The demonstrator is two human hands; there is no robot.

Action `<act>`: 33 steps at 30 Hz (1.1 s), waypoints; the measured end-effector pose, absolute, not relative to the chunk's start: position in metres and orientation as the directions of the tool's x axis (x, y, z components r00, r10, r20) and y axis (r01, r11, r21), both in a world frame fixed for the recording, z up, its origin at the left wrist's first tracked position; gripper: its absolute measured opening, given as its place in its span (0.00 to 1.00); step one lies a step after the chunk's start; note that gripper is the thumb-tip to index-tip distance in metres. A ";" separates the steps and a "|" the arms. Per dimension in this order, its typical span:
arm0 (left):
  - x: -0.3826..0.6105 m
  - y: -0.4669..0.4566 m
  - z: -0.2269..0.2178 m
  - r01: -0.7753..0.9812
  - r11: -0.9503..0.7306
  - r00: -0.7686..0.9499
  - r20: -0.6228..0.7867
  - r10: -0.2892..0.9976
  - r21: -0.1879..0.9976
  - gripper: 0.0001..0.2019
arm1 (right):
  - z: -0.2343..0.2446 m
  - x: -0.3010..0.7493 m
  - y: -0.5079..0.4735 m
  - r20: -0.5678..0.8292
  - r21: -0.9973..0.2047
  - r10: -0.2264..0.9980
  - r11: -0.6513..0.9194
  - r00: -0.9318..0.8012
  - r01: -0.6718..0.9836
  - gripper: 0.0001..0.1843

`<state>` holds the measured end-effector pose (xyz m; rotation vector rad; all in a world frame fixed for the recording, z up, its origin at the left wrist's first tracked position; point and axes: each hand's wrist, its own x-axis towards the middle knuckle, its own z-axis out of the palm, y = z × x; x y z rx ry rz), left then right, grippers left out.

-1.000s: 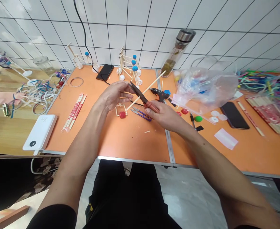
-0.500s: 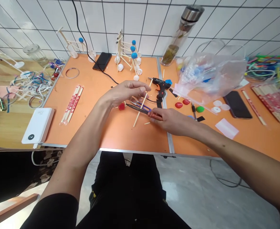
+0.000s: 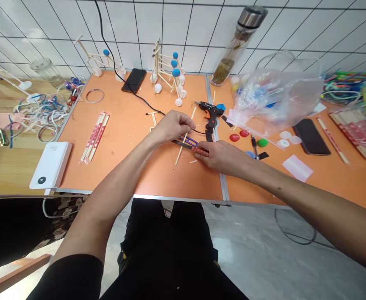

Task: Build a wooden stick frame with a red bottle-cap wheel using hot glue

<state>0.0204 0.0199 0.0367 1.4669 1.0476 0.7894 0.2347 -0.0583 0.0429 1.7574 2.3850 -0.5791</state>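
Observation:
My left hand (image 3: 177, 125) is closed in a pinch on a thin wooden stick (image 3: 180, 152), which slants across the table in front of it. In my right hand (image 3: 215, 156) is a knife (image 3: 200, 151) with a reddish-brown handle and a dark blade. The blade lies across the stick, its tip running under my left hand. Behind the blade is a purple-blue looped item (image 3: 189, 141), partly hidden. A short stick piece (image 3: 193, 161) rests close to my right fingers. Left of my left hand, a small stick assembly (image 3: 153, 118) lies partly covered.
A black glue gun (image 3: 211, 112) lies behind my right hand, its cord crossing the table. Stick models with blue balls (image 3: 175, 72) stand at the back. Also around are a tilted bottle (image 3: 229, 58), a plastic bag (image 3: 273, 91), wrapped chopsticks (image 3: 94, 136) and a power bank (image 3: 51, 163).
My left hand has moved right and slightly down, its fingers now pinching the stick. The red piece near its wrist is now hidden. My right hand with the knife has barely moved.

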 end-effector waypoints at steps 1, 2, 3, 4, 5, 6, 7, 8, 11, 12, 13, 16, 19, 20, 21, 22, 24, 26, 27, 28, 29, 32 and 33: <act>0.022 0.020 0.036 0.186 0.003 0.375 -0.073 0.924 0.983 0.14 | 0.042 0.235 -0.058 -0.316 -0.224 0.895 0.251 -0.314 0.942 0.20; 0.024 0.020 0.035 0.188 0.001 0.369 -0.072 0.927 0.982 0.15 | 0.041 0.236 -0.058 -0.311 -0.218 0.899 0.249 -0.309 0.944 0.21; 0.025 0.020 0.035 0.190 0.001 0.366 -0.072 0.928 0.982 0.15 | 0.040 0.237 -0.059 -0.306 -0.215 0.901 0.247 -0.306 0.945 0.22; 0.026 0.020 0.034 0.191 0.000 0.366 -0.071 0.928 0.982 0.16 | 0.039 0.238 -0.059 -0.302 -0.211 0.904 0.246 -0.303 0.946 0.23; 0.026 0.020 0.034 0.192 -0.005 0.367 -0.067 0.928 0.981 0.16 | 0.039 0.239 -0.059 -0.297 -0.207 0.906 0.247 -0.301 0.947 0.23; 0.026 0.020 0.034 0.193 -0.016 0.372 -0.058 0.927 0.981 0.17 | 0.039 0.240 -0.060 -0.291 -0.201 0.908 0.249 -0.301 0.947 0.23; 0.027 0.020 0.034 0.195 -0.032 0.377 -0.045 0.925 0.980 0.17 | 0.039 0.241 -0.060 -0.286 -0.196 0.909 0.253 -0.302 0.947 0.23; 0.027 0.020 0.033 0.199 -0.051 0.385 -0.030 0.922 0.979 0.17 | 0.040 0.241 -0.061 -0.283 -0.193 0.910 0.257 -0.305 0.947 0.22; 0.027 0.021 0.030 0.198 -0.091 0.392 0.006 0.920 0.976 0.17 | 0.041 0.240 -0.062 -0.268 -0.180 0.913 0.265 -0.306 0.947 0.19; 0.028 0.021 0.029 0.198 -0.094 0.385 0.011 0.923 0.976 0.16 | 0.041 0.239 -0.062 -0.266 -0.170 0.915 0.266 -0.304 0.949 0.18; 0.028 0.021 0.029 0.200 -0.094 0.375 0.013 0.927 0.975 0.16 | 0.042 0.239 -0.062 -0.262 -0.157 0.917 0.267 -0.301 0.951 0.18; 0.030 0.020 0.030 0.195 -0.084 0.345 0.012 0.938 0.977 0.13 | 0.043 0.239 -0.062 -0.244 -0.114 0.921 0.283 -0.303 0.952 0.17; 0.028 0.019 0.038 0.103 -0.069 0.279 0.038 0.960 0.992 0.12 | 0.045 0.243 -0.063 -0.208 -0.111 0.927 0.294 -0.312 0.949 0.17; 0.026 0.019 0.042 0.054 -0.070 0.238 0.055 0.970 0.996 0.12 | 0.046 0.245 -0.065 -0.194 -0.126 0.930 0.292 -0.313 0.948 0.17; 0.024 0.020 0.045 0.004 -0.072 0.191 0.070 0.979 0.997 0.12 | 0.046 0.248 -0.067 -0.179 -0.150 0.932 0.290 -0.315 0.945 0.17; 0.021 0.021 0.049 -0.041 -0.073 0.140 0.078 0.987 0.996 0.12 | 0.046 0.252 -0.070 -0.166 -0.181 0.933 0.289 -0.319 0.940 0.18; 0.013 0.024 0.055 -0.107 -0.060 0.043 0.065 0.997 0.992 0.10 | 0.045 0.259 -0.078 -0.151 -0.242 0.928 0.299 -0.340 0.923 0.19; 0.005 0.028 0.059 -0.156 -0.052 -0.027 0.048 0.998 0.986 0.09 | 0.040 0.266 -0.086 -0.154 -0.249 0.917 0.326 -0.369 0.912 0.19; 0.001 0.030 0.060 -0.163 -0.049 -0.049 0.041 0.998 0.985 0.10 | 0.036 0.270 -0.090 -0.154 -0.222 0.909 0.350 -0.387 0.910 0.20; -0.001 0.032 0.060 -0.165 -0.045 -0.068 0.034 0.997 0.985 0.11 | 0.032 0.274 -0.093 -0.144 -0.186 0.901 0.382 -0.409 0.905 0.20; -0.003 0.034 0.060 -0.166 -0.039 -0.081 0.026 0.996 0.985 0.11 | 0.027 0.278 -0.095 -0.135 -0.157 0.887 0.420 -0.441 0.894 0.21; -0.006 0.039 0.057 -0.187 -0.018 -0.119 -0.004 0.993 0.982 0.14 | 0.017 0.289 -0.096 -0.124 -0.141 0.832 0.524 -0.541 0.840 0.20; -0.007 0.041 0.056 -0.201 -0.013 -0.130 -0.014 0.991 0.979 0.16 | 0.016 0.292 -0.096 -0.127 -0.141 0.816 0.548 -0.564 0.824 0.20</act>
